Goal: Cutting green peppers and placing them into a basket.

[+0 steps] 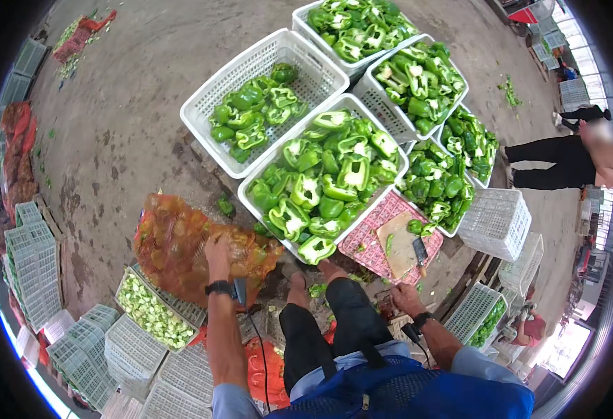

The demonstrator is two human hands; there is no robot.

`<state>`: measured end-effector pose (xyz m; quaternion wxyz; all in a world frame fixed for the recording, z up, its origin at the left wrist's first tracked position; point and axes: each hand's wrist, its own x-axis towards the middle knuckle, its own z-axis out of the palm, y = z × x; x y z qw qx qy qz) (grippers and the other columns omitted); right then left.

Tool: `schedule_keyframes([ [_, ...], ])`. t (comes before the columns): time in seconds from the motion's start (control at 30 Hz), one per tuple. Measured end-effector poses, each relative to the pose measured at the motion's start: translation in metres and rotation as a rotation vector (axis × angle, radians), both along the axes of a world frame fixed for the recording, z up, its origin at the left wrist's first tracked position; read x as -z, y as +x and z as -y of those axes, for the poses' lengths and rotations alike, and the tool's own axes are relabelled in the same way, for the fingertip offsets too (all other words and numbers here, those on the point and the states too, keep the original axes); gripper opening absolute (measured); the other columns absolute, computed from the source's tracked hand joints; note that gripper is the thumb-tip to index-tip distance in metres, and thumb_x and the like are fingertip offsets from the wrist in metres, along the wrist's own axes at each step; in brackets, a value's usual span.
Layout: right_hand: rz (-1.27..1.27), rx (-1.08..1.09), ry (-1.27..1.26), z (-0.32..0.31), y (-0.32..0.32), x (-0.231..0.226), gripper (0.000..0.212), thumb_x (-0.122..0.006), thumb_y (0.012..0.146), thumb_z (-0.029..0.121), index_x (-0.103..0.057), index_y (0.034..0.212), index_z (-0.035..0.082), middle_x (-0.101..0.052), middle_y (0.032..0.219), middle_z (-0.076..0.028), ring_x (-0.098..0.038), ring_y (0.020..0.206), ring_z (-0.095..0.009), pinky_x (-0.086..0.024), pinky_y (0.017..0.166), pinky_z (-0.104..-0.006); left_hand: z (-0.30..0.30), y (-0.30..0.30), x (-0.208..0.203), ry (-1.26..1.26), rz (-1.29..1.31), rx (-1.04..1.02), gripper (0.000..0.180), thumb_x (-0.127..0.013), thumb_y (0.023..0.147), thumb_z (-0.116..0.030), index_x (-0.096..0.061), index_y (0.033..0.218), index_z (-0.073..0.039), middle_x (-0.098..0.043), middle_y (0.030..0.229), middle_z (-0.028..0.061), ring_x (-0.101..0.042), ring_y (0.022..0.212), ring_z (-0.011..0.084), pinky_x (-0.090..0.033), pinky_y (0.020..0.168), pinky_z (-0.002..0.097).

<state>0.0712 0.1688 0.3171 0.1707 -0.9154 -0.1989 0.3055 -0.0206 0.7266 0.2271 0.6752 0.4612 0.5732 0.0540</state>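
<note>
Pink plastic makes up the low crate [362,241] set ahead and to the right of the person's legs, with a tan cutting board [396,244] lying on it. On that board sit some green pepper pieces [416,226] and a dark-bladed knife [419,250]. Well to the left of the pink crate, an orange mesh sack [173,223] lies on the concrete floor [132,140], rounded lumps showing through its net. The left hand [217,253] is on top of this sack; I cannot tell whether its fingers grip the mesh or just rest there. The right hand [407,299] is just beside the near edge of the pink crate, its fingers looking partly curled, though whether they hold anything I cannot tell. Just beyond the pink crate and to its left stands a white crate [356,108] heaped with halved green peppers, and farther off that way another white crate [317,70] has a smaller pile of them. To the right of the pink crate is a white perforated crate [495,222], and farther right a person in black trousers [554,160]. Far left of the pink crate, nearer the wearer, a tilted crate [173,297] holds pale green chopped pieces
</note>
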Motion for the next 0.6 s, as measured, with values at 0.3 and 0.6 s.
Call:
schedule_keyframes([
  [0.3,-0.636,0.660,-0.286,0.028,-0.020,0.010,0.027,-0.056,0.096,0.023,-0.065,0.090,-0.002,-0.065,0.070,-0.018,-0.065,0.056,-0.028,-0.052,0.051,-0.0410,-0.073,0.130,0.058,0.086,-0.010,0.009,0.061,-0.078,0.086,-0.037,-0.059,0.126,0.006,-0.062,0.083,0.0057,-0.056,0.064,0.0119,-0.047,0.051,0.0242],
  [0.6,-0.725,0.901,-0.289,0.041,-0.074,-0.020,0.030,-0.054,0.097,0.022,-0.060,0.087,-0.004,-0.065,0.069,-0.013,-0.064,0.050,-0.022,-0.050,0.043,-0.0337,-0.110,0.208,0.126,0.249,-0.192,0.234,0.046,-0.079,0.070,-0.020,-0.068,0.101,0.012,-0.071,0.094,0.0177,-0.068,0.078,0.0291,-0.054,0.070,0.0394],
])
